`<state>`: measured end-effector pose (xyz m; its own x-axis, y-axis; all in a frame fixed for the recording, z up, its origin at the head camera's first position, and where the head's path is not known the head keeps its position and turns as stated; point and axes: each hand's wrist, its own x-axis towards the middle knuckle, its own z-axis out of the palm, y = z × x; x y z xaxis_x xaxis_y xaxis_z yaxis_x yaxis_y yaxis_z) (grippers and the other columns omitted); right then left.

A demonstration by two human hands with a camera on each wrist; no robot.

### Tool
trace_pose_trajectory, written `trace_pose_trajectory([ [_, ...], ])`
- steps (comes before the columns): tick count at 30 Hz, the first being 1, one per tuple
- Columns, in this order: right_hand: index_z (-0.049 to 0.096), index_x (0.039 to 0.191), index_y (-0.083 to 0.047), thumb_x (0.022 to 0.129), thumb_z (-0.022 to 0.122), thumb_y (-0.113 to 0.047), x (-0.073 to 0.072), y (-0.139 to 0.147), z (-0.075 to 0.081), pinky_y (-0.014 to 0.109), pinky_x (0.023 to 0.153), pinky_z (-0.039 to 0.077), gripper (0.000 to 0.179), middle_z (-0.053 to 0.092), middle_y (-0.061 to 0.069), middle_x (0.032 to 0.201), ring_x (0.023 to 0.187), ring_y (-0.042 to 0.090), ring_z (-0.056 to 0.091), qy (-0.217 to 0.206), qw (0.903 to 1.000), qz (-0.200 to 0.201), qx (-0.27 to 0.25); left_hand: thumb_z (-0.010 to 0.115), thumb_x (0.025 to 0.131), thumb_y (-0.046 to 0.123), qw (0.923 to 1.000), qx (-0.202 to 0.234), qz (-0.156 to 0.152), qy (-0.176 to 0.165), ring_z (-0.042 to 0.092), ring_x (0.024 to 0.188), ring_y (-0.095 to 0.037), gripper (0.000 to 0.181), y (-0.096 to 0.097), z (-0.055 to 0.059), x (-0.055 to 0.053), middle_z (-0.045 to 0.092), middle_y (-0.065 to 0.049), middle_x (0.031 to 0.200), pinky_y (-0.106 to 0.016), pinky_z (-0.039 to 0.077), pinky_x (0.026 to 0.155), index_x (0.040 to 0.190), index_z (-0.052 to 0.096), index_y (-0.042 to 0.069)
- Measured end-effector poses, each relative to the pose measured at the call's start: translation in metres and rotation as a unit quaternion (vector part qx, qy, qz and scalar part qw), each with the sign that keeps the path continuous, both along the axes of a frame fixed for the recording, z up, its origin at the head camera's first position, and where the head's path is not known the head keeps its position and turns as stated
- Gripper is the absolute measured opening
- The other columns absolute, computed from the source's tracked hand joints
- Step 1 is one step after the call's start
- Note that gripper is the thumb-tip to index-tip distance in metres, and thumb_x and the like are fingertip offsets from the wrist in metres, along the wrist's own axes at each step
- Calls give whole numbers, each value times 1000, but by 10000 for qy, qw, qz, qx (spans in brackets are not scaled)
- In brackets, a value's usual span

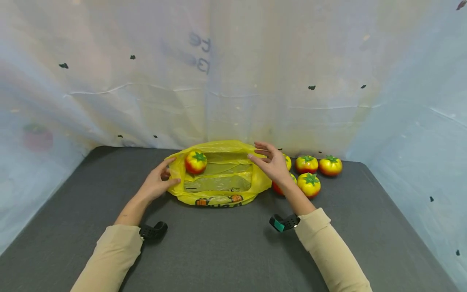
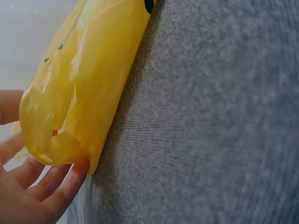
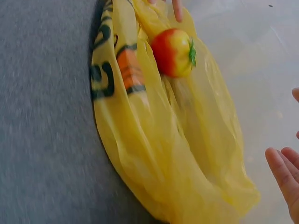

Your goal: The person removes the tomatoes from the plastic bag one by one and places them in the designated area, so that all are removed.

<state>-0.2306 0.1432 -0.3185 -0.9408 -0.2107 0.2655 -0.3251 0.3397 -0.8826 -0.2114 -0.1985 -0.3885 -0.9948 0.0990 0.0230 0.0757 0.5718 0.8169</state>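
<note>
A yellow plastic bag (image 1: pixel 219 198) lies with its mouth spread wide on the dark table. Inside its left end sits a glossy red-and-yellow tomato (image 1: pixel 196 163) with a green leafy top, also seen in the right wrist view. My left hand (image 1: pixel 157 180) grips the bag's left end, thumb over the rim and other fingers along the outside, as the left wrist view (image 2: pixel 44 186) shows. My right hand (image 1: pixel 271 162) is raised over the bag's right end, fingers spread and nothing between them. In the right wrist view its fingers (image 3: pixel 282 170) are apart from the bag.
Several similar tomatoes (image 1: pixel 309 185) stand to the right of the bag, some partly hidden behind my right hand and forearm. A pale plastic sheet (image 1: pixel 237 81) hangs behind the table (image 1: pixel 226 251). Black straps (image 1: pixel 155 230) hang at both wrists.
</note>
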Motion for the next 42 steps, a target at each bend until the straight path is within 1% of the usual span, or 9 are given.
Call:
trace_pose_trajectory([
  [3, 48, 135, 4, 91, 65, -9, 8, -10, 8, 50, 102, 41, 50, 47, 23, 140, 125, 40, 49, -76, 9999, 55, -37, 63, 90, 15, 9999, -141, 74, 11, 52, 103, -35, 73, 2, 1, 0, 55, -23, 112, -38, 45, 77, 152, 25, 7],
  [4, 48, 135, 4, 91, 65, -10, 7, -12, 6, 50, 102, 41, 50, 47, 23, 140, 125, 40, 49, -95, 9999, 74, -37, 63, 90, 15, 9999, -150, 86, -1, 52, 103, -35, 73, 2, 1, 0, 54, -23, 112, -38, 45, 76, 152, 25, 7],
  [10, 48, 137, 0, 90, 67, -15, -10, -17, -20, 50, 102, 40, 53, 47, 20, 141, 126, 38, 49, -158, 9996, 170, -163, 63, 90, 14, 9999, -96, 94, -59, 53, 103, -35, 74, 3, 1, -1, 56, -24, 112, -36, 46, 75, 152, 25, 7],
  [17, 52, 135, -4, 90, 68, -21, -17, -34, -37, 49, 99, 44, 51, 52, 19, 135, 122, 36, 53, -170, 9992, 358, -88, 62, 90, 13, 9999, -102, 88, -88, 52, 110, -38, 74, 3, 0, 0, 57, -26, 116, -38, 47, 77, 152, 23, 7],
  [21, 53, 135, -6, 90, 68, -22, -20, -49, -46, 45, 96, 47, 50, 52, 19, 135, 121, 32, 55, -355, 9984, 438, -80, 63, 90, 13, 9999, -125, 74, -38, 53, 110, -38, 73, 4, 0, 2, 57, -25, 115, -37, 47, 76, 152, 24, 7],
  [26, 53, 135, -7, 90, 68, -21, -21, -64, -49, 45, 94, 49, 50, 51, 20, 136, 121, 33, 54, -553, 9967, 564, -195, 64, 90, 14, 9999, -72, 26, 75, 54, 109, -38, 73, 6, 1, 4, 59, -24, 112, -40, 46, 77, 151, 26, 6],
  [32, 52, 136, -10, 89, 68, -25, -24, -82, -52, 44, 94, 48, 51, 51, 19, 137, 124, 36, 51, -716, 9955, 624, -52, 64, 90, 14, 9999, -89, 10, 124, 51, 115, -42, 72, 6, 4, 6, 57, -24, 115, -47, 46, 84, 151, 27, 6],
  [39, 53, 136, -14, 89, 68, -28, -29, -100, -56, 45, 96, 47, 52, 51, 15, 137, 125, 35, 51, -810, 9949, 586, 88, 64, 90, 14, 9998, -142, 27, 157, 52, 113, -40, 72, 5, 3, 6, 58, -23, 113, -44, 46, 82, 151, 28, 6],
  [42, 53, 137, -15, 89, 68, -29, -31, -106, -57, 44, 96, 47, 52, 52, 14, 136, 124, 33, 52, -832, 9948, 568, 131, 64, 89, 14, 9997, -168, 27, 167, 53, 112, -40, 72, 4, 2, 5, 58, -22, 111, -41, 46, 79, 151, 28, 6],
])
